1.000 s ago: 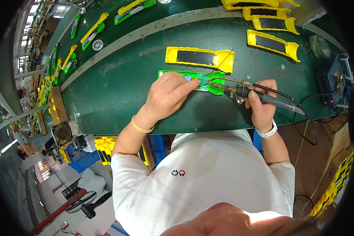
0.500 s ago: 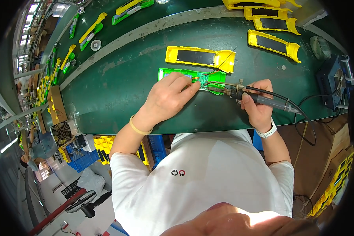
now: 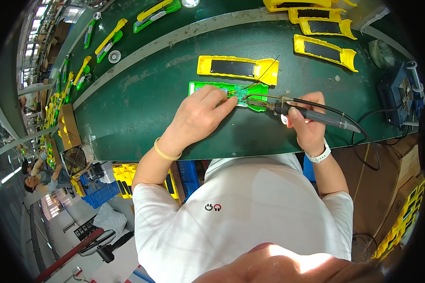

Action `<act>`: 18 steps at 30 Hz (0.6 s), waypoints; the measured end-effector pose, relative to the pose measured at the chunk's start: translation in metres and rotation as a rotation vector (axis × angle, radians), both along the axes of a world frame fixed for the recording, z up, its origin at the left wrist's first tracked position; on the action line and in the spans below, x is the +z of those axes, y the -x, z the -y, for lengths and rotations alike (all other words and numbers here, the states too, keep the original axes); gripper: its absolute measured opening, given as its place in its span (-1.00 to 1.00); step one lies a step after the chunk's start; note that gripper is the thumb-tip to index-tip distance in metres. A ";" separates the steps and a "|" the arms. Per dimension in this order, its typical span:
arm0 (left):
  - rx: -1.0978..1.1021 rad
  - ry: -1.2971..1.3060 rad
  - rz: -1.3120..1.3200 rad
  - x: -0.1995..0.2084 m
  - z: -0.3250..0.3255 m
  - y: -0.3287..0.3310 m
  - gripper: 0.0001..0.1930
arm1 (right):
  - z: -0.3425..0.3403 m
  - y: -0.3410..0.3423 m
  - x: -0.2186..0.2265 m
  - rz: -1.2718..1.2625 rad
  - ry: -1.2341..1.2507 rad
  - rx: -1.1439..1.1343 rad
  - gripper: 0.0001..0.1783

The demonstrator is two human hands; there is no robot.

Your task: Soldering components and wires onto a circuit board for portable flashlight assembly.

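Note:
My right hand [image 3: 309, 126] grips a dark-handled soldering iron [image 3: 318, 117], its fingers wrapped around the grip. A thin tube runs alongside the iron, and both point left to a small green circuit board [image 3: 242, 94]. That board lies in a bright green plastic housing [image 3: 257, 108] on the bench. My left hand [image 3: 199, 114] rests over the housing's left part, fingers closed, thumb and fingertips at the board's left edge by thin orange-red wires. What they pinch is hidden. A dark wire [image 3: 267, 70] rises from the board across a yellow shell half [image 3: 264, 71] lying just beyond.
More yellow shells with black panels [image 3: 323, 50] lie at the far right. A dark blue soldering station [image 3: 393, 101] stands on the right, its cable looping to the iron. Green and yellow assemblies [image 3: 157, 14] line the far left. Another person [image 3: 42, 177] is at the far left.
The iron and my right hand have shifted slightly left and up, with the whole bench view moving a little. At the far left, the other person's head and arms have come into view.

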State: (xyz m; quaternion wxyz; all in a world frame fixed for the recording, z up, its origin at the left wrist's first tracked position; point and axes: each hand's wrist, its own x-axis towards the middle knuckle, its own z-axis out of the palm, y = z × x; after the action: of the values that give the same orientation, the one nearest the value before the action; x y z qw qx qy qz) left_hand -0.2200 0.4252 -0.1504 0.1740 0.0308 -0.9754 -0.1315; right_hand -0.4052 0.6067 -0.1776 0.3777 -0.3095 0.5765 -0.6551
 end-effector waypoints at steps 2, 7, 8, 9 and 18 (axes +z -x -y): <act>0.012 -0.004 0.013 0.000 -0.001 0.000 -0.69 | 0.000 0.000 0.004 0.052 0.084 -0.082 -0.76; 0.031 -0.103 0.065 0.004 0.000 0.002 -0.73 | -0.005 0.019 0.007 0.135 0.195 -0.284 -0.78; 0.026 -0.101 0.060 0.007 0.001 0.005 -0.73 | -0.003 0.023 0.008 0.097 0.206 -0.349 -0.80; 0.068 -0.231 0.060 0.013 0.002 0.008 -0.75 | -0.001 0.028 0.011 0.076 0.266 -0.325 -0.83; 0.358 -0.737 0.047 -0.009 0.010 0.068 -0.85 | 0.047 0.053 0.021 0.195 0.410 -0.251 -0.81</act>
State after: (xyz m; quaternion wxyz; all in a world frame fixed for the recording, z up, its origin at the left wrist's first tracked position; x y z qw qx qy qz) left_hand -0.2878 0.4156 -0.1589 0.1492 0.2632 -0.8461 -0.4389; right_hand -0.4586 0.5600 -0.1565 0.2766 -0.2411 0.4262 -0.8268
